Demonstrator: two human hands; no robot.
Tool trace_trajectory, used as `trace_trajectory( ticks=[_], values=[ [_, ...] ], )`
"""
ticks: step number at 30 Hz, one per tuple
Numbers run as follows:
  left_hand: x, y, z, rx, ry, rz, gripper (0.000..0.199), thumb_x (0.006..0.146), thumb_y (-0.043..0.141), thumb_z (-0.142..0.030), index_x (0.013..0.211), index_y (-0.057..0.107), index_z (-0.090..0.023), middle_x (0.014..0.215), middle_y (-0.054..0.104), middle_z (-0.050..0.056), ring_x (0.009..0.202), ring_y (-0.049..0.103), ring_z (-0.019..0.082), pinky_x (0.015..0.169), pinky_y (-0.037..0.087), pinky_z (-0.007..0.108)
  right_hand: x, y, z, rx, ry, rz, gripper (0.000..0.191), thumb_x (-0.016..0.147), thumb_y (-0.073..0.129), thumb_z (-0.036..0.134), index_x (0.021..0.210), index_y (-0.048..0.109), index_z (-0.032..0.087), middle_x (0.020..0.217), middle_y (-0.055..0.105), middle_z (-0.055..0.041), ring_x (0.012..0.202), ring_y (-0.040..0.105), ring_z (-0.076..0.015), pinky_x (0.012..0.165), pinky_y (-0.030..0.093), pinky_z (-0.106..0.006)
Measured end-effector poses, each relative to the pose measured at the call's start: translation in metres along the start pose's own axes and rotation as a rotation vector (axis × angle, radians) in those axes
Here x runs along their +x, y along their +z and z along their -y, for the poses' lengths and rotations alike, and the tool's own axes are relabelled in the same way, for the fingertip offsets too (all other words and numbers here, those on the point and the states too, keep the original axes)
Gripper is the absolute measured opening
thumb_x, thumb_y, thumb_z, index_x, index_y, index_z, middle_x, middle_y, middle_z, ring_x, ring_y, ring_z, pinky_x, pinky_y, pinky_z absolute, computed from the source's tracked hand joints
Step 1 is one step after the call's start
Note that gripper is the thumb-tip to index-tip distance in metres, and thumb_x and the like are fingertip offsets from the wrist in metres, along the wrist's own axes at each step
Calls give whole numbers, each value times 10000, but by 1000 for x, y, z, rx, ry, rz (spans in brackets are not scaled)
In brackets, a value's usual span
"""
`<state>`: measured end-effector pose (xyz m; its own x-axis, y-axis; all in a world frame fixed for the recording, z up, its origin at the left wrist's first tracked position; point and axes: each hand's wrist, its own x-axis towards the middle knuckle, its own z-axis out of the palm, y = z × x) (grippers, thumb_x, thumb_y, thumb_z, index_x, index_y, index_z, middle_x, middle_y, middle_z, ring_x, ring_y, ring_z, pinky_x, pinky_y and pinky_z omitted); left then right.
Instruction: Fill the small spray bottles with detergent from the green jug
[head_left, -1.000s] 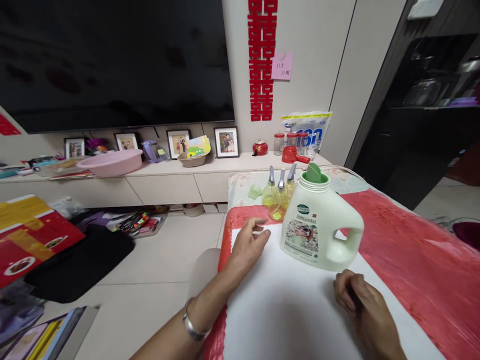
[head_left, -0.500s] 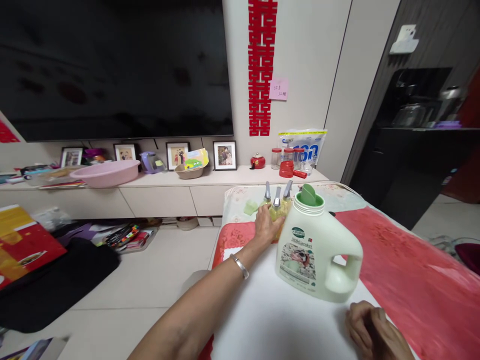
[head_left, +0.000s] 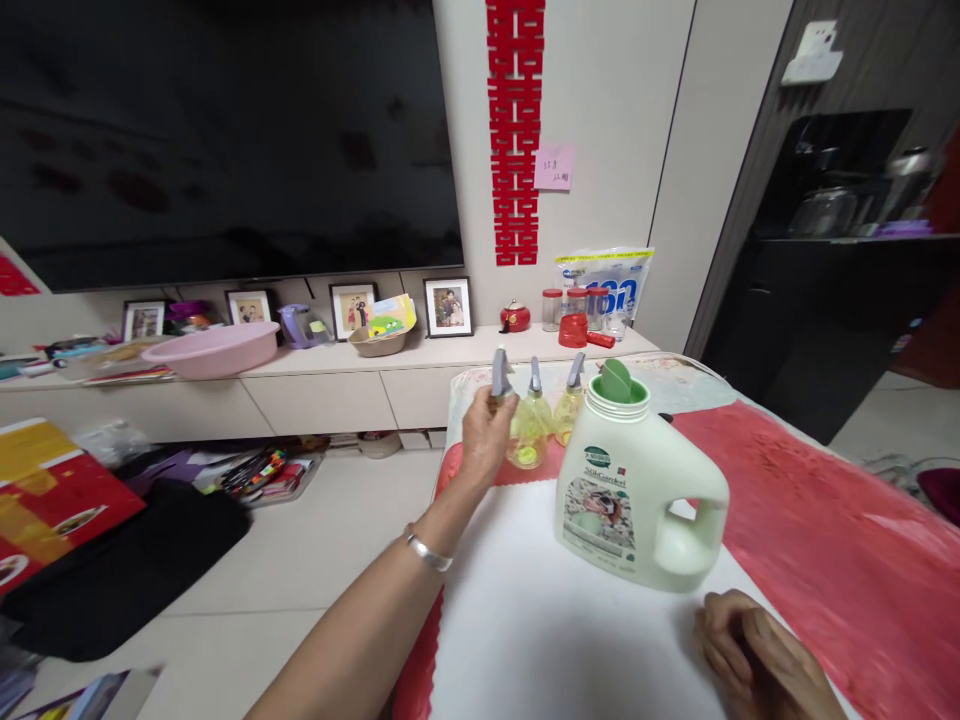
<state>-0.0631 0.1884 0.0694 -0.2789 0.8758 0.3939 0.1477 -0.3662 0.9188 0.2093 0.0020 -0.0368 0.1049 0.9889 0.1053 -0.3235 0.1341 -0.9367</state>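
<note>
My left hand (head_left: 487, 432) is closed round the neck of a clear spray bottle with a grey trigger head (head_left: 501, 372) and yellowish contents. Right beside it stand two similar spray bottles, one behind (head_left: 536, 404) and one to the right (head_left: 567, 412). A large pale green detergent jug (head_left: 637, 500) stands upright on the white sheet (head_left: 510, 610), its green inner spout showing at the open mouth. Near the front right, my right hand (head_left: 761, 650) rests with fingers curled, below the jug's handle and apart from it. Nothing shows inside those fingers.
A red cloth (head_left: 825, 540) covers the table beyond the white sheet. Behind is a low cabinet (head_left: 330, 385) bearing a pink basin (head_left: 217, 350), framed photos, red-lidded jars (head_left: 576, 303) and a red scoop (head_left: 574, 331). Bags and a box lie on the floor at left.
My left hand has moved left with one spray bottle, separating it from the other two. My right hand and the jug have hardly moved; the view has shifted slightly.
</note>
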Motion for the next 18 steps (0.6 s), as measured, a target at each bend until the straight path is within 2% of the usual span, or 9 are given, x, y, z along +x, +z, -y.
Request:
trace_trajectory(
  ticks=[2, 5, 7, 8, 10, 12, 15, 18],
  values=[
    [-11, -27, -16, -92, -6, -14, 311, 807, 682, -425, 1012, 639, -196, 993, 716, 43, 938, 659, 193, 857, 483, 313, -2, 5, 6, -16, -8, 20, 539, 879, 627, 601, 665, 533, 115, 626, 333, -42, 556, 365, -94, 477, 413, -193],
    [-42, -61, -42, -232, -79, 25, 442, 779, 725, -505, 1059, 644, -173, 1056, 731, 89, 984, 693, 225, 908, 507, 364, -6, 9, 6, -43, 44, 108, 455, 907, 610, 573, 793, 619, 132, 703, 432, -72, 646, 458, -126, 577, 468, -212],
    [-70, -72, -54, -499, -261, 114, 454, 712, 831, -422, 1049, 666, -166, 1027, 746, 91, 1002, 702, 237, 970, 493, 386, -10, 15, 4, -35, 125, 176, 429, 910, 619, 582, 984, 669, 163, 886, 543, -115, 814, 549, -185, 723, 518, -263],
    [-86, -74, -58, -589, -316, 148, 444, 695, 854, -387, 1041, 677, -172, 1000, 753, 80, 984, 709, 241, 973, 500, 399, -12, 21, 3, -9, 166, 200, 476, 889, 644, 611, 1099, 667, 184, 1025, 564, -135, 933, 568, -228, 791, 527, -297],
    [-115, -69, -61, -711, -398, 222, 407, 688, 868, -352, 1016, 701, -177, 966, 760, 66, 960, 718, 246, 986, 506, 424, -18, 38, 4, 101, 245, 226, 688, 797, 719, 690, 1304, 599, 240, 1299, 490, -138, 1178, 503, -312, 891, 524, -360],
    [-141, -58, -60, -787, -444, 283, 376, 708, 860, -338, 1011, 712, -173, 963, 762, 70, 995, 711, 256, 1019, 490, 436, -24, 57, 7, 240, 335, 261, 887, 681, 818, 701, 1411, 509, 304, 1432, 387, -101, 1300, 412, -340, 944, 509, -391],
    [-163, -44, -58, -852, -464, 348, 333, 761, 821, -331, 1036, 704, -183, 1036, 753, 82, 1114, 663, 275, 1065, 443, 449, -31, 79, 16, 333, 443, 350, 995, 667, 870, 617, 1495, 385, 354, 1497, 298, -86, 1289, 428, -353, 929, 513, -468],
    [-169, -43, -58, -850, -457, 440, 333, 806, 778, -336, 1095, 690, -198, 1148, 725, 104, 1212, 602, 303, 1096, 388, 480, -34, 83, 20, 347, 479, 410, 902, 770, 796, 605, 1504, 392, 271, 1454, 347, -145, 1143, 529, -312, 810, 553, -419]
  ],
)
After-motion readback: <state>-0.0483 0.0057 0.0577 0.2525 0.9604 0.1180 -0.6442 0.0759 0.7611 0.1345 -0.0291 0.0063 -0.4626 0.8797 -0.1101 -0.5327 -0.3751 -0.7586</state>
